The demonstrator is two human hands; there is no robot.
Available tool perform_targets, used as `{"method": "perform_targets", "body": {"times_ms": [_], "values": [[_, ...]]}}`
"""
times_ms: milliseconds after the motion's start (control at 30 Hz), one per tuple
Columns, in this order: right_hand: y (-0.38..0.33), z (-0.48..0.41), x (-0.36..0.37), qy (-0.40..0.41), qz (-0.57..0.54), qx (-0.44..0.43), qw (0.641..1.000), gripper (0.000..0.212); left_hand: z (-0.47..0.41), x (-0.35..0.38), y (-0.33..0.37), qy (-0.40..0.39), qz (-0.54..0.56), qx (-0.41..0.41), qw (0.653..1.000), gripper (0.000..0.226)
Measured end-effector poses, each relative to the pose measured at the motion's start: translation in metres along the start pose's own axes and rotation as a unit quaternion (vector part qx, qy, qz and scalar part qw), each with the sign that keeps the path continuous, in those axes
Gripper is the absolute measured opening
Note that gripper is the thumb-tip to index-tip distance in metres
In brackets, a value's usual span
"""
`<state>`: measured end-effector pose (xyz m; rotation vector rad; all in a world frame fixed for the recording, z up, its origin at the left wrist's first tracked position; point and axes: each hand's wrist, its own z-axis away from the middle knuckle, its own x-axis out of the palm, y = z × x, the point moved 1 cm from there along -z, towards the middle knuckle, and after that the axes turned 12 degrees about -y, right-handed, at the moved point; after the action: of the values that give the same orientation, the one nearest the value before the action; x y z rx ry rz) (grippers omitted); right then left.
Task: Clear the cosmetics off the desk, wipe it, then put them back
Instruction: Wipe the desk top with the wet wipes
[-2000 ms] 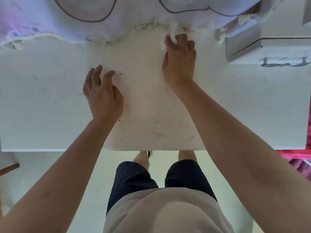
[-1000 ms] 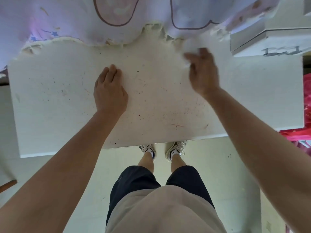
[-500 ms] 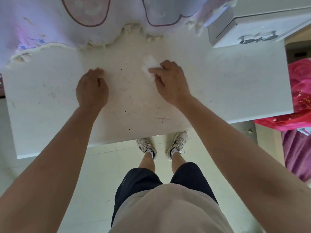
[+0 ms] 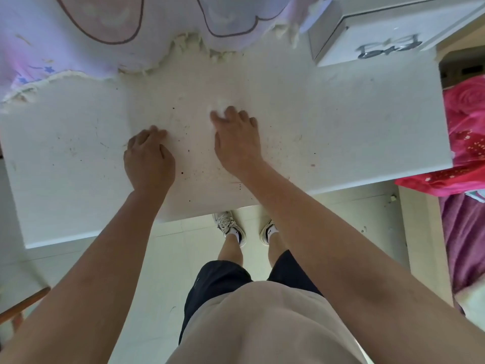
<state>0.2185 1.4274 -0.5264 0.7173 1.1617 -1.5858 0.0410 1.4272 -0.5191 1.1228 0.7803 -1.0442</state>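
1. Far left: a lilac patterned fabric [image 4: 78, 35] hangs over the far edge of the worktop [image 4: 341, 122], and its frayed fringe lies on the surface. A stroke carried too far could snag the fringe and drag loose threads onto the wiped area.
2. Left of centre: the left hand [image 4: 149, 156] rests on the worktop with its fingers curled under and nothing visible in them. We judge it to be a brace. The patch beneath it may go unwiped unless it is lifted.
3. Between the hands and toward the near edge: dark specks [image 4: 183, 164] dot the surface. Wiping toward the near edge could push them onto the floor [image 4: 168, 258]. Pressing hard could smear them instead of lifting them.
4. Just right of the left hand: the right hand [image 4: 236, 137] bends its fingers over a white wad [image 4: 219, 104] and pins it to the worktop. Only the wad's far tip shows. So small a wad could slip out mid-stroke.
5. Far right: a white drawer unit [image 4: 380, 40] stands on the far corner, and pink bedding [image 4: 467, 132] lies beyond the right edge. We see no cosmetics on the worktop, so we judge the clearing done and the wiping in hand.
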Motion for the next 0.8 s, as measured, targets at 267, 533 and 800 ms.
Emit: {"method": "perform_targets", "body": {"times_ms": [267,533,800], "values": [[0.161,0.023,-0.051,0.164,-0.117,0.257,0.945,0.042,0.0,0.005,0.004,0.004,-0.009,-0.002,1.0,0.044],[0.069,0.029,0.001,0.057,0.031,0.147,0.987,0.048,-0.005,0.01,-0.005,-0.006,-0.048,0.02,0.999,0.043],[0.09,0.027,-0.02,0.174,-0.103,0.044,0.978,0.041,-0.006,0.013,-0.002,-0.007,-0.036,-0.011,0.999,0.045]]}}
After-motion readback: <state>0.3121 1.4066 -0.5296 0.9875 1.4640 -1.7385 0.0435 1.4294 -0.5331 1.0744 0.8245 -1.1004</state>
